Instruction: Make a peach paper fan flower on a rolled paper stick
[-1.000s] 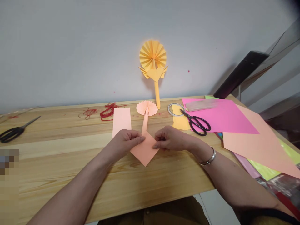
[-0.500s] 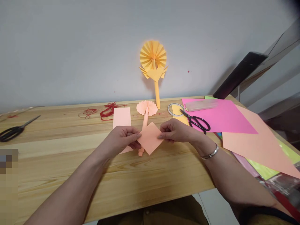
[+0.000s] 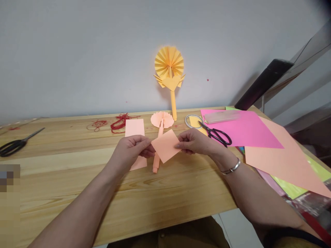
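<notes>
A small square of peach paper point(image 3: 167, 146) is held above the table, tilted, with one corner toward each hand. My left hand point(image 3: 133, 148) pinches its left corner between thumb and fingers. On the opposite side my right hand point(image 3: 192, 142) grips the right edge, thumb on top. Beneath the square lies a peach paper fan point(image 3: 162, 119) with a rolled paper handle, partly hidden by it. A peach paper rectangle point(image 3: 134, 127) lies under and behind my left hand, which covers its middle.
A yellow paper fan point(image 3: 169, 62) leans on the wall. Black scissors point(image 3: 218, 135) and a tape roll point(image 3: 194, 116) lie at right beside pink paper point(image 3: 248, 129) and peach sheets point(image 3: 281, 158). Other scissors point(image 3: 15, 146) and red string point(image 3: 120, 123) are leftward.
The peach square has risen slightly and turned a little in my fingers. My left hand has shifted slightly left and up toward its corner.
</notes>
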`<state>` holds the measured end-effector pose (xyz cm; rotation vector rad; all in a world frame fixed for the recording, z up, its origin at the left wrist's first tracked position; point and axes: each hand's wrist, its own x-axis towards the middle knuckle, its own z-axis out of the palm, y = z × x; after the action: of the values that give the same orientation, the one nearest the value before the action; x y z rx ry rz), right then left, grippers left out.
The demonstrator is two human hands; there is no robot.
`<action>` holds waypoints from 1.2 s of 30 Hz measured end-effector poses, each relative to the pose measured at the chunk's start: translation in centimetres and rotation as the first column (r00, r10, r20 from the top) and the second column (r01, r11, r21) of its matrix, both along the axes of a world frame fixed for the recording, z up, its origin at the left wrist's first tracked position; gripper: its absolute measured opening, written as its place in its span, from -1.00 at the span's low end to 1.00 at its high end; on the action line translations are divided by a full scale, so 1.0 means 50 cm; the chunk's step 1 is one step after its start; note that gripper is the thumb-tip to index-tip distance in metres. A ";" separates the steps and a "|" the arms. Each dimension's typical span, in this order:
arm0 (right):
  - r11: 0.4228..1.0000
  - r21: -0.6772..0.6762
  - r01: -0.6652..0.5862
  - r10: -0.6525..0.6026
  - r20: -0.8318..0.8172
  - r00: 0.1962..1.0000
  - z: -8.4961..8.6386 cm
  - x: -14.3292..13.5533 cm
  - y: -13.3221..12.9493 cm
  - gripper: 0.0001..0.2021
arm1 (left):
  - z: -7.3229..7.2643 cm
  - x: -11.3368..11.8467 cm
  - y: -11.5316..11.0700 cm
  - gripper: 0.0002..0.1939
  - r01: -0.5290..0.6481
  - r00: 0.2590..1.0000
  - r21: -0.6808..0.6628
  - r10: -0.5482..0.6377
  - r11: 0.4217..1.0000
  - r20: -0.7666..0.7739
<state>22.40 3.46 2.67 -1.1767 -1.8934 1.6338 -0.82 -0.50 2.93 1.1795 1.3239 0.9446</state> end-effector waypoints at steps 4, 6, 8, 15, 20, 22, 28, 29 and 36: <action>0.991 -0.048 0.122 -0.126 -0.107 0.986 -0.015 -0.011 0.003 -0.71 | -0.014 0.006 0.001 -0.73 -0.034 0.987 -0.035 0.039 0.999 0.156; 0.984 -0.078 0.161 -0.172 -0.163 0.972 -0.022 -0.020 0.004 -0.70 | -0.019 0.013 -0.002 -0.71 0.029 0.984 -0.098 -0.011 0.995 0.178; 0.977 -0.098 0.191 -0.206 -0.184 0.961 -0.027 -0.030 0.001 -0.70 | -0.021 0.021 -0.008 -0.73 0.063 0.985 -0.151 -0.038 0.987 0.166; 0.974 -0.098 0.207 -0.221 -0.175 0.959 -0.026 -0.045 -0.012 -0.69 | -0.020 0.037 -0.017 -0.78 0.048 0.991 -0.213 -0.021 0.976 0.130; 0.976 -0.164 0.144 -0.172 -0.171 0.970 -0.021 -0.041 -0.010 -0.60 | -0.013 0.037 -0.018 -0.77 0.017 0.995 -0.159 0.000 0.987 0.101; 0.971 -0.213 0.108 -0.149 -0.188 0.971 -0.023 -0.040 -0.010 -0.58 | -0.006 0.041 -0.019 -0.78 0.027 0.995 -0.157 -0.012 0.987 0.094; 0.982 -0.161 0.098 -0.138 -0.260 0.956 -0.026 -0.039 -0.013 -0.67 | 0.021 0.055 -0.019 -0.77 0.080 0.993 -0.184 -0.063 0.980 0.098; 0.982 -0.161 0.097 -0.137 -0.260 0.956 -0.025 -0.039 -0.013 -0.67 | 0.022 0.057 -0.018 -0.74 0.083 0.991 -0.205 -0.059 0.975 0.121; 0.975 -0.186 0.124 -0.161 -0.196 0.967 -0.015 -0.047 -0.017 -0.71 | -0.017 0.063 -0.012 -0.73 0.024 0.931 -0.158 0.036 0.987 0.363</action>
<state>20.04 2.59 1.93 -1.1278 -1.5276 1.7927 2.35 -1.12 2.08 0.8278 1.0791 0.9876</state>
